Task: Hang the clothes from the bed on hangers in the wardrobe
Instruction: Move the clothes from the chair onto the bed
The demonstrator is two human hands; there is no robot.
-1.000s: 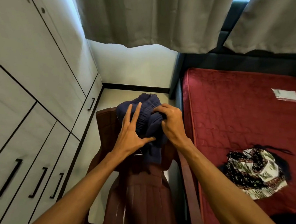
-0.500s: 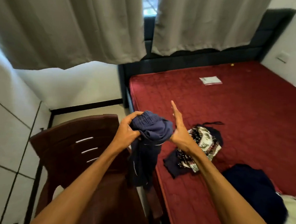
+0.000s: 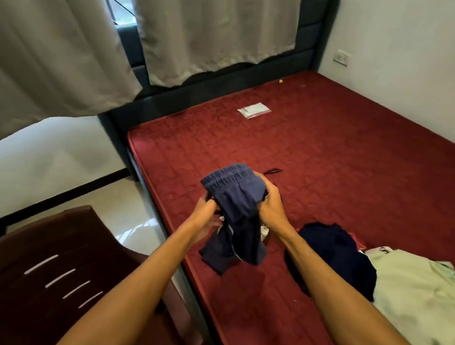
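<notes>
A navy blue pair of shorts with a gathered waistband hangs bunched over the near left edge of the red bed. My left hand grips its left side and my right hand grips its right side, fingers curled into the cloth. The legs dangle below my hands. On the bed to the right lie a dark navy garment and a pale green garment. A patterned cloth is mostly hidden behind my right wrist. No hanger and no wardrobe are in view.
A dark brown chair stands on the floor at the lower left, beside the bed. Grey curtains hang over the headboard. A small white packet lies on the far part of the mattress. A wall socket sits at the right.
The view has swung right, from the wardrobe doors and chair to the bed. My right hand, open half a second ago, has closed on the shorts, which now hang over the mattress edge.
</notes>
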